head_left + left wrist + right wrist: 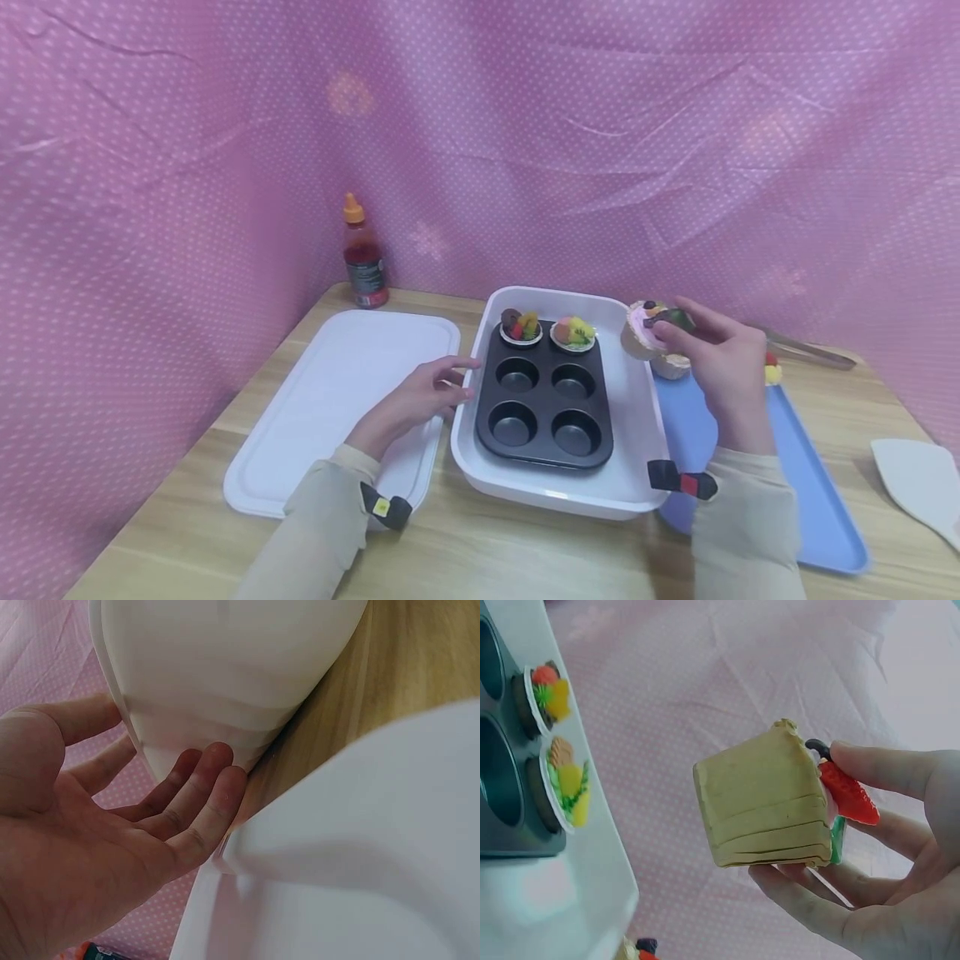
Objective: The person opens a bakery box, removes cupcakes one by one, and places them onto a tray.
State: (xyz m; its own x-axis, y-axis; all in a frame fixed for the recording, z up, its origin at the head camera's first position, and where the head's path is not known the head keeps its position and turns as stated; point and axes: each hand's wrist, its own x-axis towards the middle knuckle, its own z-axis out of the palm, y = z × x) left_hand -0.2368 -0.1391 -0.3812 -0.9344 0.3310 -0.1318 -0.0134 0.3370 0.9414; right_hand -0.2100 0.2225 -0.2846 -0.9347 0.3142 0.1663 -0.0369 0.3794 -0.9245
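My right hand (723, 358) holds a toy fruit cupcake (640, 331) above the right rim of a deep white tray (637, 417). In the right wrist view its tan pleated case (765, 802) is tilted, and the thumb and fingers pinch it at the fruit-topped end. A dark muffin tin (545, 396) lies inside the white tray. Its two back cups bear fruit cupcakes, one dark-topped (521, 327) and one yellow-green (573, 333). At the tray's left rim is my left hand (420, 392), fingers loosely bent, gripping nothing; whether they touch the wall I cannot tell.
Left of the deep tray lies a white lid-like tray (337, 392), with a sauce bottle (365, 258) behind it. On the right, a blue tray (810, 492) bears another cupcake (671, 367). Metal tongs (813, 352) and a white spatula (918, 475) lie farther right.
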